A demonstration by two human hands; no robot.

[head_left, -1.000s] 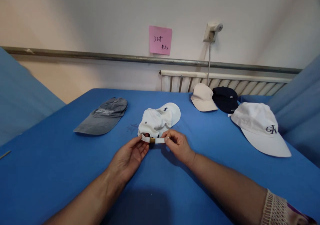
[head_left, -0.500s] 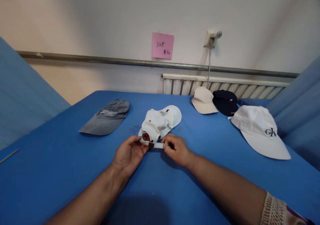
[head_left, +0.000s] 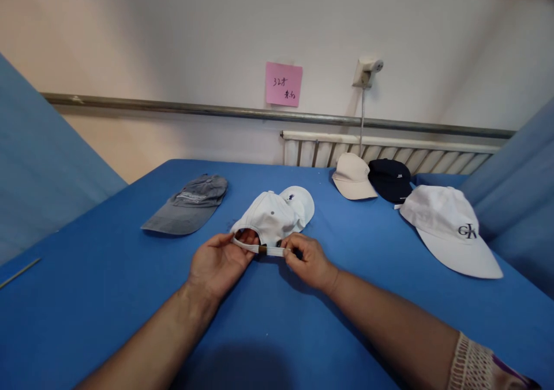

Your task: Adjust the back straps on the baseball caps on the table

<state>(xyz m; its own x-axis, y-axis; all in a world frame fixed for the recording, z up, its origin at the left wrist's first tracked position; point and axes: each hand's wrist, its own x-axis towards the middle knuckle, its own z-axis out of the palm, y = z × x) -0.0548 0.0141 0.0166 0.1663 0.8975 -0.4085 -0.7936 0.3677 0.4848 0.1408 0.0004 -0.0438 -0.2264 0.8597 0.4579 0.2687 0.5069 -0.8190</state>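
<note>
A white baseball cap (head_left: pixel 268 214) with a small dark logo lies in the middle of the blue table, its brim pointing away to the right. Its back strap (head_left: pixel 274 251), which has a brown buckle (head_left: pixel 262 250), faces me. My left hand (head_left: pixel 220 263) grips the left edge of the cap's back opening between thumb and fingers, some fingertips reaching inside. Pinched in my right hand (head_left: pixel 309 261) is the right end of the strap. The fingertips of that hand partly hide the strap's end.
A grey cap (head_left: pixel 190 205) rests on the left of the blue table (head_left: pixel 130 297). At the back right are a beige cap (head_left: pixel 352 176) and a navy cap (head_left: pixel 390 179), with a larger white cap (head_left: pixel 450 228) nearer. A thin stick (head_left: pixel 21 273) lies far left.
My left hand has moved slightly left, drawing the cap's back opening wider and smoothing the crumpled crown. My right hand has stayed nearly still on the strap.
</note>
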